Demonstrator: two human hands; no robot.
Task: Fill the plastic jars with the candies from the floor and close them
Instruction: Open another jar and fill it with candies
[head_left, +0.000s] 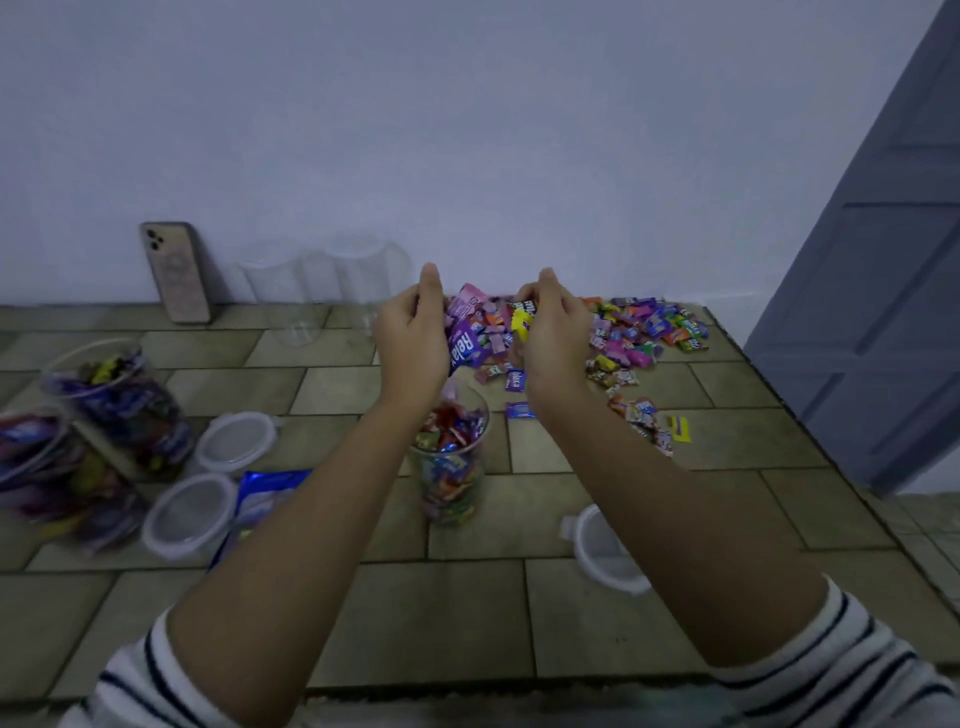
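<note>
Both hands are raised together above an open clear jar (451, 462) that is mostly filled with wrapped candies. My left hand (413, 340) and my right hand (553, 338) cup a heap of candies (483, 332) between them, purple, pink and yellow wrappers showing. More candies (644, 332) lie scattered on the tiled floor by the wall to the right. Two filled jars (117, 400) without lids stand at the left. Several empty clear jars (332, 280) stand against the wall.
Two white-rimmed lids (236, 441) lie left of the jar, a third lid (602, 551) under my right forearm. A blue candy bag (265, 493) lies by the lids. A phone (176, 273) leans on the wall. A grey door (878, 291) stands at the right.
</note>
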